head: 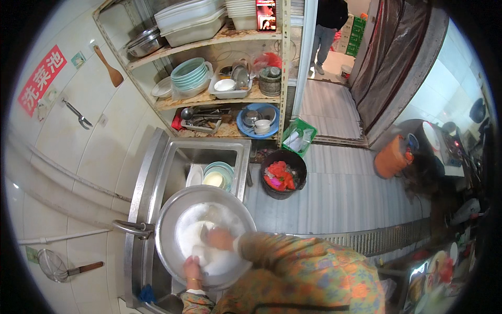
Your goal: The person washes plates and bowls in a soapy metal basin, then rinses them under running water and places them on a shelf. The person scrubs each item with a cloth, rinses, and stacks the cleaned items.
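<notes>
A large round stainless steel basin (pixel 168 219) rests on the double sink, holding cloudy, foamy water. My left hand (pixel 192 268) is at the basin's near left side, fingers bent by a pale, blurred object (pixel 199 253) in the foam; whether they grip it is unclear. Over the middle of the water is my right hand (pixel 220 238), blurred by motion, so its fingers and anything in them cannot be made out. Behind the basin, stacked pale green plates (pixel 224 168), a cream bowl (pixel 214 179) and a white dish (pixel 195 176) sit in the far sink bowl (pixel 176 157).
The faucet (pixel 135 227) reaches towards the basin's left rim. A blue cloth (pixel 147 294) lies on the near left sink edge. Beyond stand a metal shelf (pixel 219 100) of dishes, a dark bucket (pixel 300 172) of waste and a green basket (pixel 310 127). A person (pixel 325 35) stands past the doorway.
</notes>
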`<state>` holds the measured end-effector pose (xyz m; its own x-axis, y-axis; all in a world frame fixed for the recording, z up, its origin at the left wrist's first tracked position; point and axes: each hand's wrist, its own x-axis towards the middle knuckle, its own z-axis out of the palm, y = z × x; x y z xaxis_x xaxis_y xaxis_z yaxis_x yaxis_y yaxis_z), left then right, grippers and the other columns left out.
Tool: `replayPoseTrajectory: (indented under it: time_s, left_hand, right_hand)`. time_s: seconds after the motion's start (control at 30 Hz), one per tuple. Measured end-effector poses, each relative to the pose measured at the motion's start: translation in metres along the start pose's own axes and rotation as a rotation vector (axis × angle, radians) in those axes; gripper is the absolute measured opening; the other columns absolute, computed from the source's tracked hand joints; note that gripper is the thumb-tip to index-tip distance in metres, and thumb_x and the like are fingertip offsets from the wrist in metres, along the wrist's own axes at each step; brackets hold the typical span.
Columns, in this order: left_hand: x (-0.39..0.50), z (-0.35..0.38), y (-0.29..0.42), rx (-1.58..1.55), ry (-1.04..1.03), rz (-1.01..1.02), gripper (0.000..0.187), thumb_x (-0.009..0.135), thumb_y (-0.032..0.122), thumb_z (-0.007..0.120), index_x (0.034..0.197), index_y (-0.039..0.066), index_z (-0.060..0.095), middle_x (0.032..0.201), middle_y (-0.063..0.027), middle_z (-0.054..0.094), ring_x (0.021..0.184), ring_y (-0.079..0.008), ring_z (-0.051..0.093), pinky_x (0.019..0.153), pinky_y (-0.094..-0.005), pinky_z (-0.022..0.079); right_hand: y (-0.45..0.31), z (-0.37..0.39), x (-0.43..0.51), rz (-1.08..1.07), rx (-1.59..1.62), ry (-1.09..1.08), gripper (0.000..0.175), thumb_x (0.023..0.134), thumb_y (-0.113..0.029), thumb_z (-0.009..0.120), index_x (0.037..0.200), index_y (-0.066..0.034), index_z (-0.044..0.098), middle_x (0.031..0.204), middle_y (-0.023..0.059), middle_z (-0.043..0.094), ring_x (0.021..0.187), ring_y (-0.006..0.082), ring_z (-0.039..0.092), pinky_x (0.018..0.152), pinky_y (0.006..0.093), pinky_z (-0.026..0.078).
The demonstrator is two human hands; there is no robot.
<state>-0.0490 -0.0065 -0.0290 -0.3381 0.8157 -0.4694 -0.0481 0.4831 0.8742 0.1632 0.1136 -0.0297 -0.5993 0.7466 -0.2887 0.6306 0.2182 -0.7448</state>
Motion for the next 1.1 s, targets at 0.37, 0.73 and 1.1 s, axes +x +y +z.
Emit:
replayPoseTrajectory:
  time_s: [0.37, 0.73, 1.1]
  left_hand:
    - [-0.003, 0.040, 0.037, -0.345, -0.194, -0.215, 0.014, 0.097, 0.007, 0.054, 0.103, 0.004, 0.066, 0.090, -0.0047, 0.069, 0.072, -0.0170, 0.064, 0.059, -0.0292, 0.052]
    - [-0.020, 0.096, 0.060, 0.234, -0.049, 0.434, 0.025, 0.099, 0.003, 0.047, 0.118, -0.003, 0.062, 0.105, -0.0124, 0.069, 0.094, -0.0223, 0.066, 0.085, -0.0323, 0.051]
    - [-0.008, 0.088, 0.033, 0.572, 0.012, 0.620, 0.011, 0.089, -0.003, 0.054, 0.093, -0.003, 0.065, 0.078, -0.0106, 0.068, 0.065, -0.0213, 0.060, 0.064, -0.0354, 0.050]
  right_hand:
    - [-0.031, 0.027, 0.002, -0.324, -0.109, 0.229, 0.023, 0.088, -0.022, 0.059, 0.104, -0.0095, 0.070, 0.103, 0.0171, 0.067, 0.100, 0.0352, 0.061, 0.091, 0.0497, 0.046]
    - [-0.005, 0.034, 0.022, 0.367, 2.077, -0.168, 0.044, 0.102, -0.049, 0.043, 0.120, -0.0167, 0.066, 0.113, 0.0044, 0.069, 0.100, 0.0246, 0.065, 0.088, 0.0468, 0.053]
    - [-0.007, 0.001, -0.004, 0.324, 0.968, 0.400, 0.033, 0.090, -0.028, 0.067, 0.114, -0.0066, 0.068, 0.107, 0.0143, 0.071, 0.093, 0.0265, 0.068, 0.082, 0.0376, 0.054]
